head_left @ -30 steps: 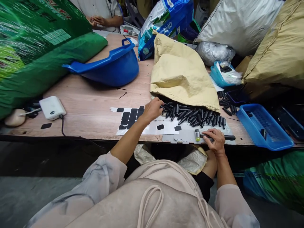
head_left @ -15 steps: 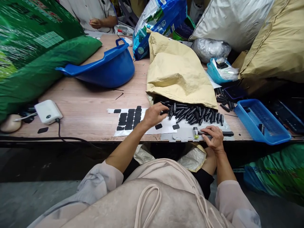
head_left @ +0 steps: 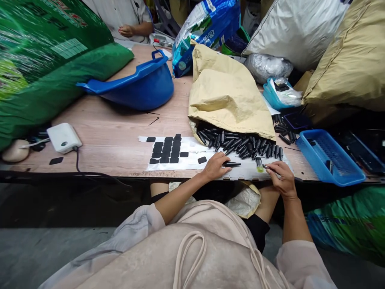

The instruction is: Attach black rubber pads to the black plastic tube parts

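My left hand (head_left: pixel 217 165) is closed on one end of a slim black tubular part (head_left: pixel 233 164), held level just over the grey-white mat (head_left: pixel 240 173) at the table's front edge. To its right, my right hand (head_left: pixel 282 176) grips a small hammer (head_left: pixel 259 164) by its dark handle. The hammer head has a yellow-green face pointing down. Behind both hands, a pile of similar black parts (head_left: pixel 240 143) spills from the mouth of a tan sack (head_left: pixel 228 88). Flat black rounded pieces (head_left: pixel 166 149) lie in rows on a white sheet left of my left hand.
A blue basin (head_left: pixel 141 88) stands at the back left, beside a large green bag (head_left: pixel 75 76). On the right sits a blue plastic basket (head_left: pixel 333 160). A white box with a cable (head_left: pixel 63 137) lies at left. Across the table is another person's hand (head_left: pixel 126 31).
My left hand has come from the pile toward the front right with a black part. My right hand has lifted the hammer, which lay on the mat, by its handle.
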A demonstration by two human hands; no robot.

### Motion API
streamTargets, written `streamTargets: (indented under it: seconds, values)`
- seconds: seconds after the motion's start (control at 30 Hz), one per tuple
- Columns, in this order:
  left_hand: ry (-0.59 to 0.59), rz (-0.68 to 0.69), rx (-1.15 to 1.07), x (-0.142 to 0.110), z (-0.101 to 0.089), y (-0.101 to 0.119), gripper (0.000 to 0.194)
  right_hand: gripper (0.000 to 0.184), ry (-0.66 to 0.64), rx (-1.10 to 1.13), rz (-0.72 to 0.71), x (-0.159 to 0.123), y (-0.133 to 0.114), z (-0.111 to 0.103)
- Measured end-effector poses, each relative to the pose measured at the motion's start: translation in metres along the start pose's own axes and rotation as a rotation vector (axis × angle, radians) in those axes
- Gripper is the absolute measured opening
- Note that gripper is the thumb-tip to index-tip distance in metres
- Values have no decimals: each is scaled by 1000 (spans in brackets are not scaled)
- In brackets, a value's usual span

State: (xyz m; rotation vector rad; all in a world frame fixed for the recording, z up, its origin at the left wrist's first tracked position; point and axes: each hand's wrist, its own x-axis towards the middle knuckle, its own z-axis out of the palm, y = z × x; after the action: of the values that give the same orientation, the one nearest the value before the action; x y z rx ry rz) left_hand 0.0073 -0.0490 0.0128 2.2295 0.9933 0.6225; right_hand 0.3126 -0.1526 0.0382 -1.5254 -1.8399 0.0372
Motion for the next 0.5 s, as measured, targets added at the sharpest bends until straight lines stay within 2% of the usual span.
streamTargets:
  seconds: [0.1,0.3,0.5]
  values:
    - [17,-14,-38,-1,3,-4,20,23,30,50,1,4,-23,4]
    - [18,-66,-58,4,5,-2,15,33,38,62,9,11,-74,39]
    - [18,-120,-72,5,5,-1,15,37,52,-22,-27,13,-96,57]
